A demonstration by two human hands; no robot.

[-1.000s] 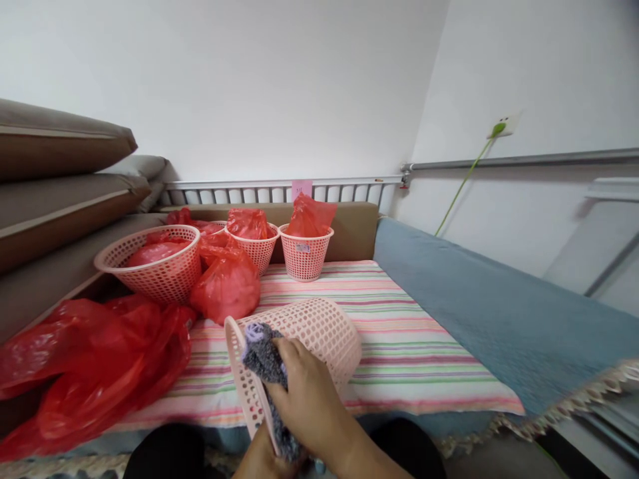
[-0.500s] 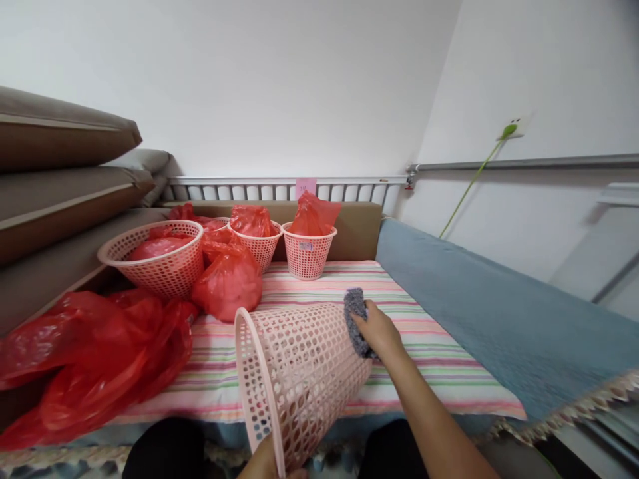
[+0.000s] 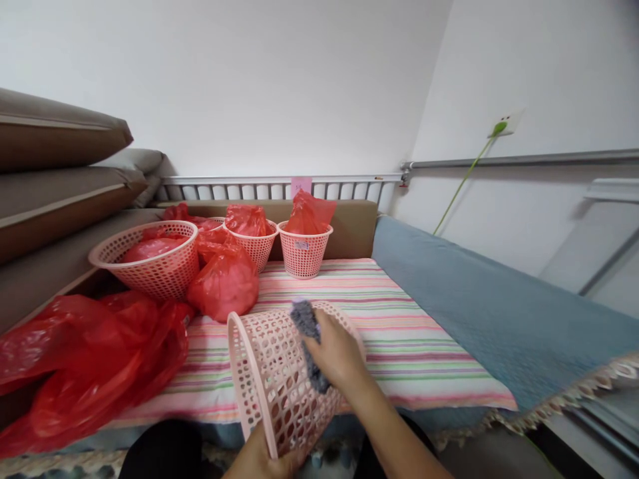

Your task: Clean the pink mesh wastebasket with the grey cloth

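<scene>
A pink perforated plastic basket (image 3: pixel 274 359) lies on its side in front of me, its open mouth facing left. My left hand (image 3: pixel 269 452) grips the near part of its rim, thumb outside; some fingers are hidden by the basket wall. In my right hand (image 3: pixel 334 346) is a grey fuzzy cloth (image 3: pixel 308 339), pressed against the upper side of the basket about midway along its length.
Striped cloth (image 3: pixel 399 332) covers the seat. Pink baskets holding red plastic bags (image 3: pixel 304 256) stand along the back, with a wider basket (image 3: pixel 150 266) at left. A loose red bag (image 3: pixel 100 352) lies front left. Cushions (image 3: pixel 60 193) are stacked beside a radiator (image 3: pixel 219 189).
My right hand has slid the cloth leftward along the basket, from near its base to the middle of its side. My left hand keeps hold of the rim.
</scene>
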